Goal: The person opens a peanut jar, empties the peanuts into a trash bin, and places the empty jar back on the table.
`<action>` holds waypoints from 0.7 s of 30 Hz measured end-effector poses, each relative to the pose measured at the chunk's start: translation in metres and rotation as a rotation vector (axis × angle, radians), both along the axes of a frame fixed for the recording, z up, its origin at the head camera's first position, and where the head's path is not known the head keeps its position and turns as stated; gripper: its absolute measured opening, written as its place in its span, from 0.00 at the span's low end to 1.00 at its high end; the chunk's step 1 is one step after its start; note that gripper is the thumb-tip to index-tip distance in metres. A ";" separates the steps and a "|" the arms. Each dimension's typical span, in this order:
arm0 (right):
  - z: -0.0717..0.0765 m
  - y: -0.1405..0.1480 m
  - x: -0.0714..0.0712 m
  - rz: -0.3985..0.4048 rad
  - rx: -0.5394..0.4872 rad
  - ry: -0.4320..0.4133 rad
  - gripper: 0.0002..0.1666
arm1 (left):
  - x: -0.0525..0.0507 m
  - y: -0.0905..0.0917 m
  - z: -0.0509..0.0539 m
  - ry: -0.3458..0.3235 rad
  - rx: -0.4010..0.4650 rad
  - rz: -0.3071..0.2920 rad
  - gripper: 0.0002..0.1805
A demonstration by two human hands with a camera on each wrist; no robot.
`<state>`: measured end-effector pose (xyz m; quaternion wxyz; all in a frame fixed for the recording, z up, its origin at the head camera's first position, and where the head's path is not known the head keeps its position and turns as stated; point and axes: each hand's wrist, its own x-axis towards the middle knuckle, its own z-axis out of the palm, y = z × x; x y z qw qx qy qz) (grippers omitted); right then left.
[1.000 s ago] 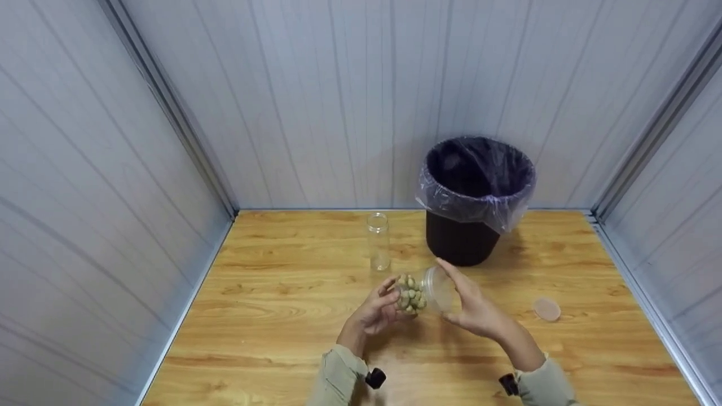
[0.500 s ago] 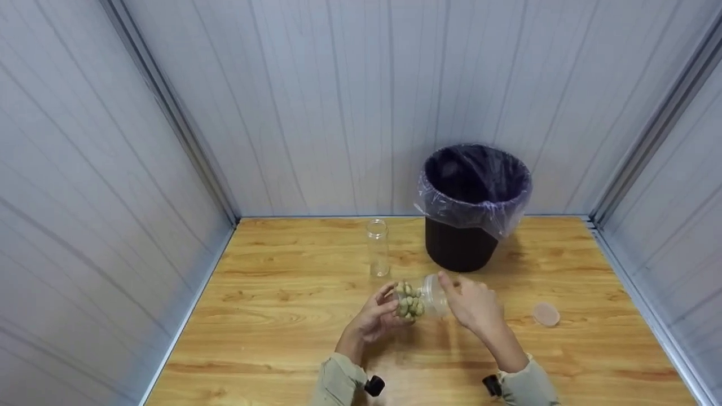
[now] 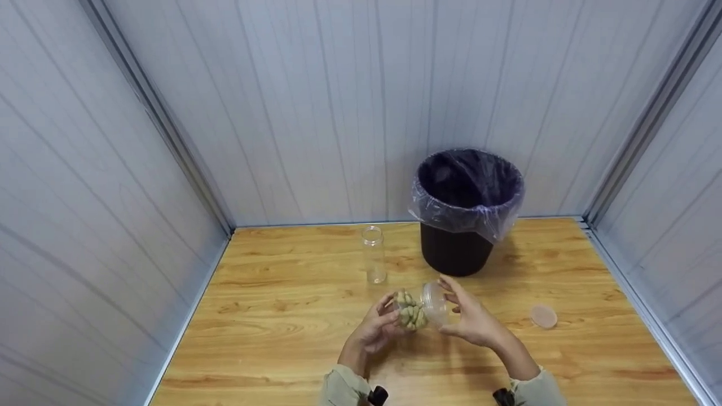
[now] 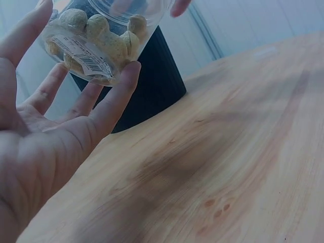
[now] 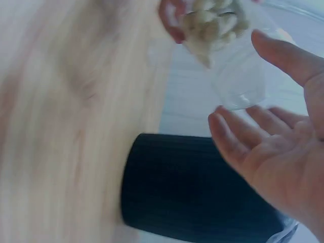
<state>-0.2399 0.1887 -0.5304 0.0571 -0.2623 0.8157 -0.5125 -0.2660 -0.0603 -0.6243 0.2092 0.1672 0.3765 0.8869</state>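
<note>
My left hand [image 3: 375, 327] holds a clear plastic jar [image 4: 83, 53] on its side, thumb and fingers round its base. Unshelled peanuts [image 3: 410, 313] fill the base end, and a barcode label [image 4: 91, 61] shows there in the left wrist view. The jar's ringed clear end [image 3: 433, 304] points right. Around that end my right hand [image 3: 476, 318] spreads its thumb and fingers, fairly straight. In the right wrist view its fingertips [image 5: 223, 114] lie at the clear rim; firm contact is hard to tell through blur.
A tall clear bottle [image 3: 374, 259] without a cap stands behind the jar. The black bin [image 3: 457, 248], lined with a thin bag [image 3: 440, 217], is near the back wall. A pale round disc [image 3: 543, 316] lies on the wooden table [image 3: 271, 327] at the right.
Half a second ago my right hand was twisted over the jar's clear end; now it has turned back with fingers spread. The left hand keeps its hold. The head view has shifted slightly.
</note>
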 end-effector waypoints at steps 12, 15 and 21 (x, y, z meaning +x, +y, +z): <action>0.003 -0.006 0.010 -0.475 0.137 -0.058 0.35 | 0.004 0.010 0.000 0.023 0.013 -0.014 0.28; 0.008 -0.011 0.008 -0.511 0.214 -0.086 0.40 | 0.002 0.007 0.002 0.041 -0.029 -0.012 0.32; 0.017 -0.012 0.005 -0.414 0.164 -0.300 0.48 | 0.001 0.007 0.004 0.052 -0.062 -0.021 0.38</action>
